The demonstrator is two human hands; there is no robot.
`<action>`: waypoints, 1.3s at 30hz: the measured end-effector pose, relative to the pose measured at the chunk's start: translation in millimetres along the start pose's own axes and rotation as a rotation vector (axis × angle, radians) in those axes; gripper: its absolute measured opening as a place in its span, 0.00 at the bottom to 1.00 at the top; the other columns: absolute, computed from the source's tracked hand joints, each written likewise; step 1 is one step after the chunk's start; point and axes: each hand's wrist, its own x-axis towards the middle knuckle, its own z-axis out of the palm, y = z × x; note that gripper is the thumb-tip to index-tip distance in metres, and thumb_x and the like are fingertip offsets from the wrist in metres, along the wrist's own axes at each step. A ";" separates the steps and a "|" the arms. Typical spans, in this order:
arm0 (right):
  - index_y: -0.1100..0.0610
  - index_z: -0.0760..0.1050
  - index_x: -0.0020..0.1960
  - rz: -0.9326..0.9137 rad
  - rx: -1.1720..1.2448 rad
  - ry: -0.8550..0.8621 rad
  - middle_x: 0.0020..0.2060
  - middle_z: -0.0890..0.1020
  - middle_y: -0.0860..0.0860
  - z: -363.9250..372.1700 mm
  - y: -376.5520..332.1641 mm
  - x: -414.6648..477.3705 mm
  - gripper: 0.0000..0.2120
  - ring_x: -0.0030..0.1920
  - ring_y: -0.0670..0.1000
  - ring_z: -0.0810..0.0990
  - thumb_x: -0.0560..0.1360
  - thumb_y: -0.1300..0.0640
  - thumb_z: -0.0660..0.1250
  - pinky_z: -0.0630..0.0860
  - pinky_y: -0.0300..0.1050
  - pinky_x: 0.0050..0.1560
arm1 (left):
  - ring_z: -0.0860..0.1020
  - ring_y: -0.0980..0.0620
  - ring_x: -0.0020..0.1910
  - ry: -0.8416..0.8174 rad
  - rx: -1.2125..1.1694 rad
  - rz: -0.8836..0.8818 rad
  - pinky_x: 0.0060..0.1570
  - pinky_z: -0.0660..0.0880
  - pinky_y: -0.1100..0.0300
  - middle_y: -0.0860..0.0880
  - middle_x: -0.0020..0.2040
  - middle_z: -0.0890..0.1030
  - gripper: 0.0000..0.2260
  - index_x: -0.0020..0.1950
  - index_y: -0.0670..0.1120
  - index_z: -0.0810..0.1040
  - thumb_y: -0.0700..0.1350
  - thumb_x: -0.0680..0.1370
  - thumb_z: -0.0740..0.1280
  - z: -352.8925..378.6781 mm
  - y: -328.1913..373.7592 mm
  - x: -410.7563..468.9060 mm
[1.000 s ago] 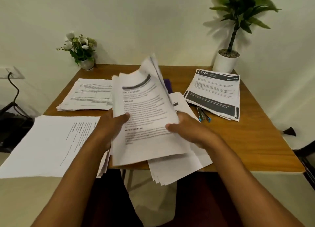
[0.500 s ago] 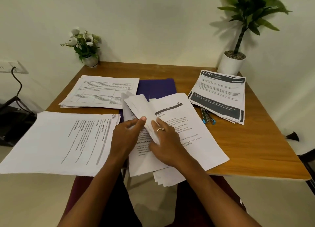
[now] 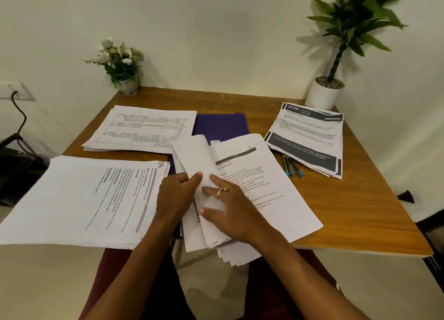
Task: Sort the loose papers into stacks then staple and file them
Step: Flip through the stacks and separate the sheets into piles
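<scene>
- Loose papers (image 3: pixel 266 190) lie in an untidy pile at the front middle of the bench (image 3: pixel 360 211), with their near edges fanned out past its front rim
- several sheets on the pile's left side are lifted and curled upward, showing blank backs
- left hand (image 3: pixel 173 197) holds those raised sheets, with the thumb set against their face and the other fingers curled behind them, mostly hidden
- right hand (image 3: pixel 231 211) lies flat on the pile just beside the left one, its fingers (image 3: pixel 216 179) straight and spread apart; one fingertip shows grey through a thin sheet, and a ring (image 3: pixel 222 191) sits on one finger
- purple folder (image 3: pixel 221 125) lies partly under the far edge of the pile
- near-left stack (image 3: pixel 84 199), turned sideways, overhangs the bench's left and front edges, just beside the left hand
- far-left stack (image 3: pixel 144 130) has a printed table on top and touches the folder's left side
- right-hand stack (image 3: pixel 307 139) has dark banners on its top page
- small black and blue tool (image 3: pixel 292 169) lies between that stack and the loose pile; I cannot tell what kind it is
- white flowers (image 3: pixel 120 60) in a small pot stand at the far-left corner, and a potted plant (image 3: pixel 328 94) at the far-right corner
</scene>
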 end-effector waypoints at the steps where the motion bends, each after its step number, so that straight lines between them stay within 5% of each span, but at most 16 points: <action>1: 0.46 0.68 0.76 0.020 0.031 0.038 0.79 0.61 0.40 -0.3 1.7 0.9 0.31 0.78 0.46 0.60 0.77 0.38 0.68 0.56 0.45 0.77 | 0.80 0.50 0.35 -0.007 0.021 0.009 0.40 0.71 0.59 0.46 0.35 0.82 0.18 0.40 0.43 0.82 0.55 0.81 0.69 0.0 -1.2 1.3; 4: 0.45 0.63 0.78 0.074 0.085 0.165 0.78 0.63 0.43 -5.1 1.3 4.5 0.40 0.75 0.46 0.64 0.72 0.33 0.71 0.61 0.39 0.70 | 0.79 0.53 0.35 0.003 0.025 0.033 0.38 0.70 0.64 0.47 0.36 0.81 0.17 0.41 0.42 0.82 0.53 0.81 0.68 -1.0 -5.9 2.4; 7: 0.44 0.57 0.80 0.018 -0.069 0.167 0.80 0.58 0.45 -1.7 -11.5 10.2 0.47 0.78 0.49 0.59 0.69 0.30 0.71 0.61 0.49 0.74 | 0.80 0.53 0.36 0.024 0.024 0.068 0.38 0.71 0.66 0.48 0.36 0.82 0.17 0.41 0.43 0.82 0.54 0.81 0.68 0.8 -7.4 0.2; 14: 0.46 0.56 0.80 0.065 0.051 0.155 0.79 0.62 0.46 -3.9 -12.4 24.5 0.45 0.76 0.50 0.64 0.71 0.35 0.73 0.66 0.48 0.72 | 0.80 0.48 0.38 0.074 -0.146 0.056 0.42 0.76 0.57 0.43 0.36 0.81 0.23 0.41 0.37 0.80 0.56 0.83 0.63 -4.6 -7.5 -4.8; 24: 0.46 0.54 0.80 0.159 -0.005 0.141 0.78 0.65 0.47 0.4 -21.7 24.1 0.48 0.74 0.54 0.69 0.68 0.28 0.68 0.71 0.55 0.71 | 0.82 0.54 0.42 0.078 -0.222 0.021 0.44 0.77 0.63 0.53 0.40 0.83 0.19 0.43 0.47 0.82 0.55 0.84 0.60 -4.9 -4.0 -7.3; 32: 0.52 0.64 0.79 0.153 0.061 0.206 0.73 0.73 0.50 -12.8 -28.6 13.6 0.30 0.68 0.54 0.76 0.80 0.44 0.64 0.72 0.47 0.68 | 0.83 0.55 0.36 0.028 -0.203 0.004 0.36 0.78 0.65 0.53 0.36 0.84 0.17 0.41 0.44 0.82 0.54 0.82 0.66 -3.2 -5.1 -7.4; 36: 0.56 0.77 0.53 0.218 0.198 0.282 0.51 0.83 0.55 -21.9 -29.7 10.0 0.18 0.47 0.51 0.81 0.78 0.46 0.54 0.78 0.43 0.48 | 0.83 0.48 0.36 0.019 -0.144 -0.013 0.39 0.79 0.57 0.46 0.38 0.83 0.17 0.41 0.41 0.81 0.53 0.81 0.69 -3.7 -5.9 -6.1; 39: 0.54 0.73 0.66 0.296 0.310 0.335 0.63 0.79 0.50 -39.7 -5.8 16.5 0.14 0.60 0.52 0.80 0.82 0.53 0.61 0.79 0.41 0.47 | 0.79 0.43 0.34 0.043 -0.143 0.001 0.38 0.76 0.54 0.38 0.37 0.80 0.19 0.39 0.35 0.78 0.51 0.80 0.70 -5.0 -5.5 -7.4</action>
